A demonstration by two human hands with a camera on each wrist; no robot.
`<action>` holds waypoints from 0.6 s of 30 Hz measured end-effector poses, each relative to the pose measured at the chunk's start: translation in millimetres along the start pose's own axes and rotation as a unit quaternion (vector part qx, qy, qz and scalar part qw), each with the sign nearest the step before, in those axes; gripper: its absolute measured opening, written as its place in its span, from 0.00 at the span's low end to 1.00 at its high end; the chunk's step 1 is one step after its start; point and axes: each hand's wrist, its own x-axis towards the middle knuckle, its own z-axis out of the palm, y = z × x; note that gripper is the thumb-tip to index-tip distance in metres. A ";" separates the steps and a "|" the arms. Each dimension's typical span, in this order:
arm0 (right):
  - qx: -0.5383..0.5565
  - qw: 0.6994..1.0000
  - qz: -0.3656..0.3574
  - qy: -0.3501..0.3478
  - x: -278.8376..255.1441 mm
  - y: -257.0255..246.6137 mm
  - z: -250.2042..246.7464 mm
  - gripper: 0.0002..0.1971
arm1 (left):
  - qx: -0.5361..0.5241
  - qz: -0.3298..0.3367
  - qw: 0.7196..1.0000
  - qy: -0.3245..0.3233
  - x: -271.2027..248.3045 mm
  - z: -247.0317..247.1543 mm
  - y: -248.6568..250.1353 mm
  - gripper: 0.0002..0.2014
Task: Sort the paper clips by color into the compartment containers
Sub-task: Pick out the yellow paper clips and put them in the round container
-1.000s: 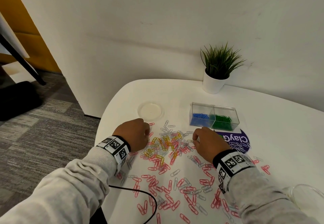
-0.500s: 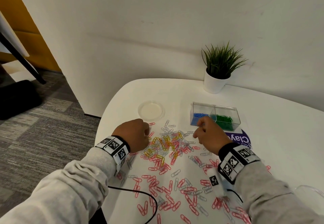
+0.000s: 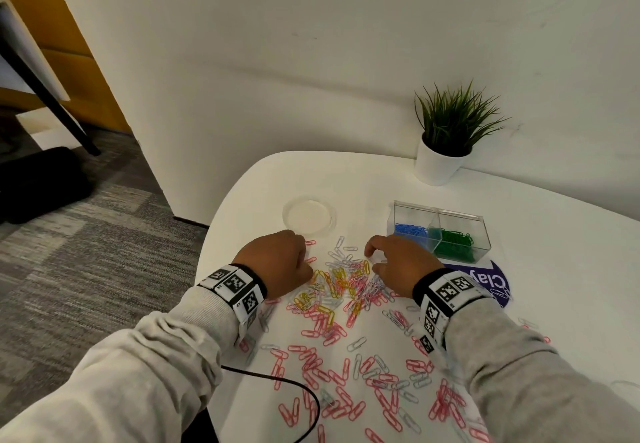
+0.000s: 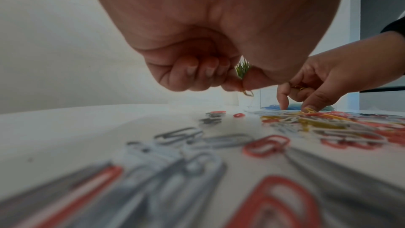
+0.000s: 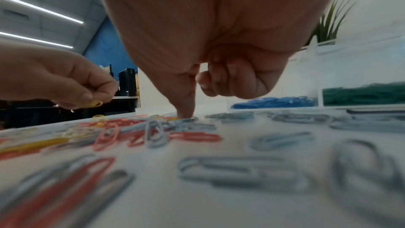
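A mixed pile of paper clips [image 3: 341, 281], yellow, red and white, lies on the white table [image 3: 363, 182], with more red and white ones strewn nearer me. A clear two-compartment container [image 3: 408, 210] holds blue clips [image 3: 410, 229] on the left and green clips [image 3: 453, 243] on the right. My left hand [image 3: 277, 262] hovers at the pile's left edge, pinching a yellow clip [image 4: 247, 91]. My right hand [image 3: 372, 252] is at the pile's far right edge. Its thumb and index tips touch the clips, and something yellow [image 4: 300, 87] shows inside its curled fingers.
A round clear dish [image 3: 309, 216] sits beyond my left hand. A potted plant [image 3: 446, 144] stands by the wall behind the container. A purple sticker [image 3: 485, 279] lies under my right wrist. A black cable [image 3: 298, 387] loops over the near table edge, which drops off to the left.
Half a second ago my right hand was raised by the container's blue compartment; it has come back down onto the pile. My left hand has stayed in place.
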 end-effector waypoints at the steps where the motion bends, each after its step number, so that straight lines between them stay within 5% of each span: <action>1: -0.005 1.000 -0.006 0.001 -0.1 0.2 0.1 0.10 | -0.011 0.000 1.000 0.008 -0.4 -0.7 0.4 0.09; 10: -0.044 0.999 -0.028 -0.002 -1.1 -7.9 -3.9 0.11 | -0.200 -0.031 0.979 0.019 -6.8 -18.7 -6.4 0.03; 15: -0.067 0.997 -0.043 -0.022 1.2 -10.8 -6.5 0.11 | -0.456 -0.152 0.877 -0.026 -7.1 -35.6 -21.1 0.15; 18: -0.051 0.998 -0.016 -0.038 0.4 -12.4 -8.7 0.07 | -0.540 -0.217 0.813 -0.038 -9.5 -35.3 -19.2 0.13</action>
